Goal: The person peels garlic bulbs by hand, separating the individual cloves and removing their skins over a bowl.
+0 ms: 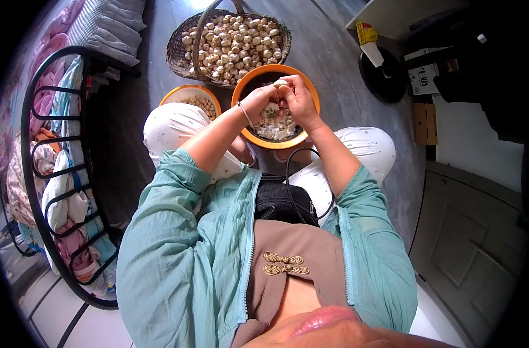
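My left hand (259,102) and my right hand (299,103) meet over an orange-rimmed basin (315,100). Both are closed, fingertips together on a pale piece of garlic (281,83). Below them, papery garlic skins (276,129) cover much of the basin's inside, and a garlic bulb (270,110) shows just under my fingers. Left of the basin, partly behind my knee, a smaller orange-rimmed bowl (177,93) holds peeled garlic cloves (200,105).
A wicker basket (175,51) heaped with garlic bulbs (234,46) stands beyond the basin on the grey floor. A black metal bed frame (28,122) with clothes behind it is at left. On the right are a round black stand base (376,87) and a cardboard box (425,123).
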{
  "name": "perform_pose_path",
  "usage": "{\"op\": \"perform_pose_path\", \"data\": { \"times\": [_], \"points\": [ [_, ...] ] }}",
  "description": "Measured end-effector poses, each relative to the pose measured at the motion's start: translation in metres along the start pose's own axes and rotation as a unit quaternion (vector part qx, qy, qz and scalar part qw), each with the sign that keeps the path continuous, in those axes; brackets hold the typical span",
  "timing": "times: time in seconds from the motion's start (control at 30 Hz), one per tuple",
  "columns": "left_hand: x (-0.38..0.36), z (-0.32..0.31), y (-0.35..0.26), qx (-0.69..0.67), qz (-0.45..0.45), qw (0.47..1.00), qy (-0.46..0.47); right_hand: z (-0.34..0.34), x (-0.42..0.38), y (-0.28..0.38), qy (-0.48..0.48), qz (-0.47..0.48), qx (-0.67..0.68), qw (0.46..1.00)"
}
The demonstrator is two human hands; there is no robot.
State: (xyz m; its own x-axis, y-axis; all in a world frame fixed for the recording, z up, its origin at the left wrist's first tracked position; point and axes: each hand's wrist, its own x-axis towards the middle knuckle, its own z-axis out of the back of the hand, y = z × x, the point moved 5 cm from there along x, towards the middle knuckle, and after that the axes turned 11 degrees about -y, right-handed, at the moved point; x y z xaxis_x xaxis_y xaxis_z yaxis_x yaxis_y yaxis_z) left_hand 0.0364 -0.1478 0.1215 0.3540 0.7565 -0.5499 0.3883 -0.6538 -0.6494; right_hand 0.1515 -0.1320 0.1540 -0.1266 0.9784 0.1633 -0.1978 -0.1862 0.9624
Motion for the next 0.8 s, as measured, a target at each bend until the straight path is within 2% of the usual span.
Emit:
{"op": "perform_pose_path", "data": {
  "times": [0.03, 0.17, 0.2, 0.27, 0.33, 0.47, 0.53, 0.6, 0.8],
  "points": [
    [0.0, -0.001, -0.001, 0.004, -0.017, 1.0, 0.016, 0.0, 0.0, -0.005, 0.013, -0.064, 0.033, 0.997],
    [0.005, 0.006, -0.003, 0.064, -0.038, 0.997, 0.021, -0.001, 0.005, -0.033, 0.008, -0.106, 0.128, 0.986],
    [0.003, 0.007, -0.004, 0.075, -0.005, 0.997, -0.017, -0.003, 0.005, -0.034, 0.008, -0.112, 0.149, 0.982],
    [-0.001, 0.002, -0.011, 0.084, -0.004, 0.996, -0.01, -0.003, 0.005, -0.034, 0.01, -0.118, 0.17, 0.978],
    [-0.002, 0.001, -0.011, 0.094, -0.002, 0.996, -0.002, 0.001, 0.004, -0.016, -0.006, -0.041, 0.055, 0.998],
    [0.001, 0.002, -0.009, 0.095, 0.009, 0.995, 0.022, 0.001, 0.003, -0.01, 0.008, -0.029, 0.042, 0.999],
    [0.003, 0.004, -0.005, 0.097, 0.012, 0.995, 0.034, 0.003, 0.004, -0.002, 0.009, 0.048, -0.029, 0.998],
    [0.004, 0.006, -0.004, 0.058, 0.013, 0.998, 0.036, 0.003, 0.002, 0.0, 0.01, 0.054, -0.033, 0.998],
    [0.002, 0.006, -0.008, 0.083, 0.006, 0.995, 0.053, 0.001, 0.001, 0.005, 0.023, 0.055, -0.022, 0.998]
  ]
}}
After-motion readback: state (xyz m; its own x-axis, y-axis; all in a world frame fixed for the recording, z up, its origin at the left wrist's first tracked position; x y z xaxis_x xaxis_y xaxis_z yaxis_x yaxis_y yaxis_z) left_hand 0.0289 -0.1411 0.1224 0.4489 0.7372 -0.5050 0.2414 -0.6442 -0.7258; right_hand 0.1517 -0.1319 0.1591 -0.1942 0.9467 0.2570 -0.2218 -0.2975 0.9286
